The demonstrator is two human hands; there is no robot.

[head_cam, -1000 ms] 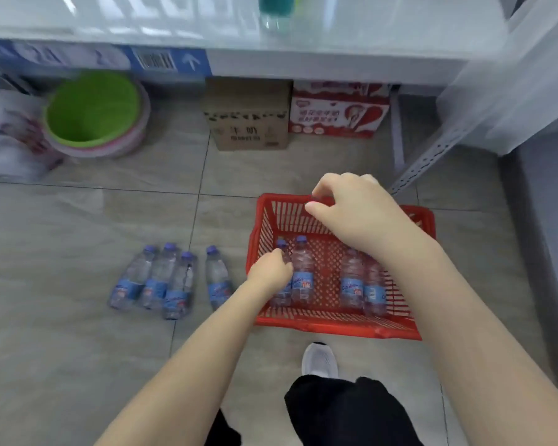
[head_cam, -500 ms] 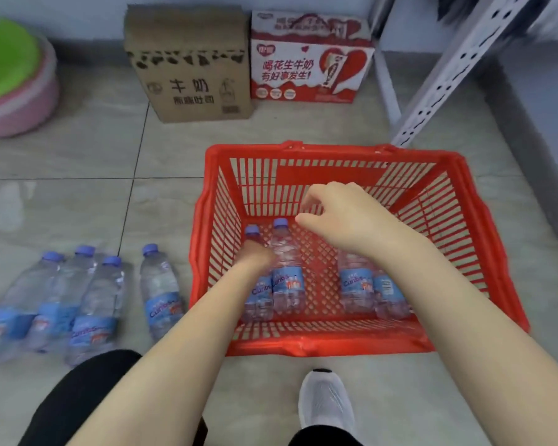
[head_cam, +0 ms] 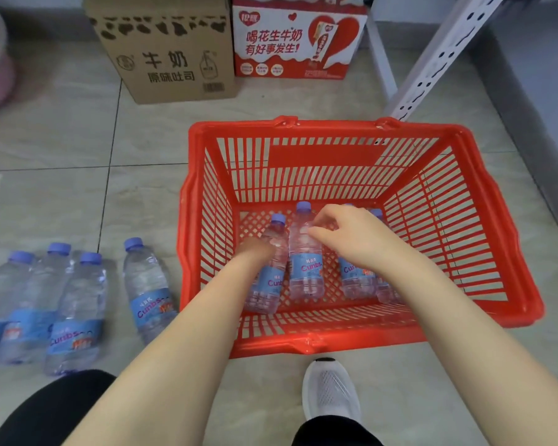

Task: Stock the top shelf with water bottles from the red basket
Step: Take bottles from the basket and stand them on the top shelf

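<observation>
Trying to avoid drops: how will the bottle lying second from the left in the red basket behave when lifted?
That bottle looks full, so probably hefty for its size. It lies on its round side, so a nudge may roll it, though the neighbouring bottle may stop it. Thin clear plastic may dent.

This looks like a small shop's stocking area. A red basket (head_cam: 329, 344) of the plastic shopping kind sits on a tiled floor (head_cam: 62, 140). Just beyond it rises a perforated white metal shelf upright (head_cam: 438, 56), with a brown carton (head_cam: 168, 59) and a red-and-white milk-drink carton (head_cam: 297, 43). Identically labelled water bottles (head_cam: 78, 310) lie left of the basket and inside it.
</observation>
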